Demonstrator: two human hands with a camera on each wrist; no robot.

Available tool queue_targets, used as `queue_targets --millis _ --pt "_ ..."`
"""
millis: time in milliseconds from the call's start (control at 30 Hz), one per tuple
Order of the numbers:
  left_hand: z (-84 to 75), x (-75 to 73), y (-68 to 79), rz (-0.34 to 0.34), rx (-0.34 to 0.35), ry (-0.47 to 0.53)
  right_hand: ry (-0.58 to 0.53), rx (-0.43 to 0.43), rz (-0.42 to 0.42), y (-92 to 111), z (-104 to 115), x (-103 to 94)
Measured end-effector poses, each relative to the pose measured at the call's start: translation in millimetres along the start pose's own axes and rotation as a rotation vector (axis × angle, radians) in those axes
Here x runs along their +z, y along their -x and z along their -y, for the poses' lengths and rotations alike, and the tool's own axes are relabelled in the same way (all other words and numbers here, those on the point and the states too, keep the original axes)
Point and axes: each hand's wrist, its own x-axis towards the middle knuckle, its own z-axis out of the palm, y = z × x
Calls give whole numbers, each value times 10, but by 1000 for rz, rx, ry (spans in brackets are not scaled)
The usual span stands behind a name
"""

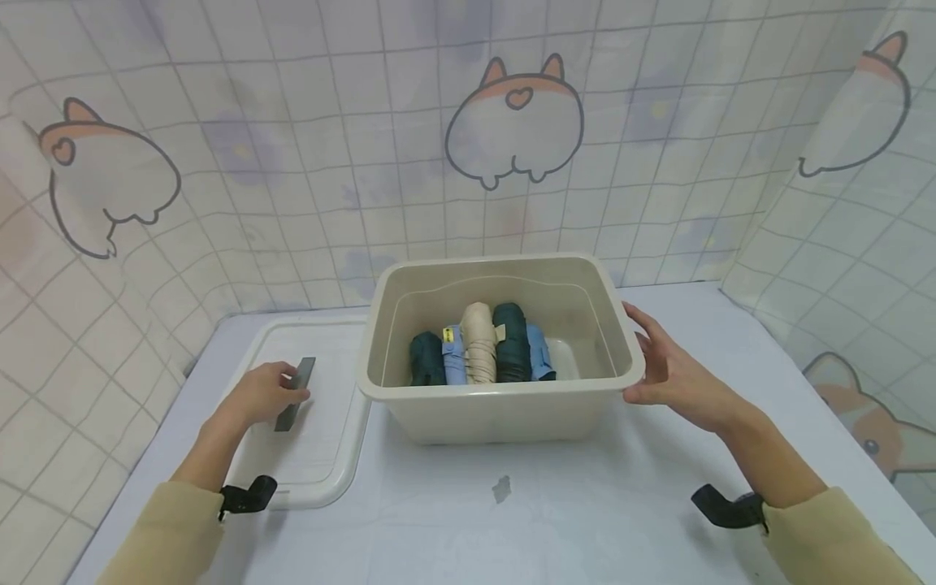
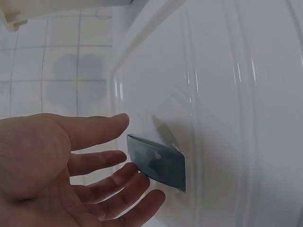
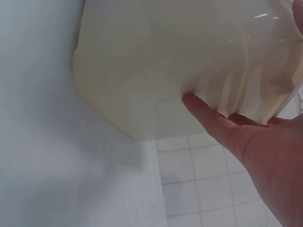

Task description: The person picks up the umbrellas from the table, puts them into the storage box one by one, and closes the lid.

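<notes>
A cream plastic bin (image 1: 504,414) stands on the table with several rolled fabric bundles inside: a beige roll (image 1: 478,341), a dark green roll (image 1: 510,341) and others in blue and dark green. My right hand (image 1: 676,378) is at its right end, fingers along the side below the rim; in the right wrist view a fingertip (image 3: 190,99) meets the wall. To the left lies a white lid (image 1: 325,439) with a grey handle (image 2: 158,163). Around that handle my left hand (image 1: 259,394) hovers, fingers loosely extended, fingertips close beside it, not wrapped round it.
The white table (image 1: 453,512) has a small grey patch (image 1: 501,489) in front of the bin. Tile-patterned sheets (image 1: 307,187) with cartoon animals rise behind and at both sides. Black bands with mounts (image 1: 249,494) sit on both wrists.
</notes>
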Motion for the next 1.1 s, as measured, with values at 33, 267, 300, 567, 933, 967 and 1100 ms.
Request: queue_targets --millis 33,267,300,567,933,967,1100 --pt "6 -2 -6 -3 4 0 -5 -1 0 1 2 0" --pt "24 -8 -28 -28 1 -20 0 0 -6 -5 8 5" --pt "32 -5 -33 -30 -2 -20 2 1 -7 -4 9 4" --pt "62 40 -71 -45 16 -66 0 5 -4 -2 1 -1" --pt "-17 230 -82 -72 34 -236 -3 -8 9 -3 4 -10" --pt "-29 242 -68 -75 44 -246 0 -9 10 -2 2 -8" --pt "-57 293 -23 -105 100 -270 -1 -7 8 -3 0 -11"
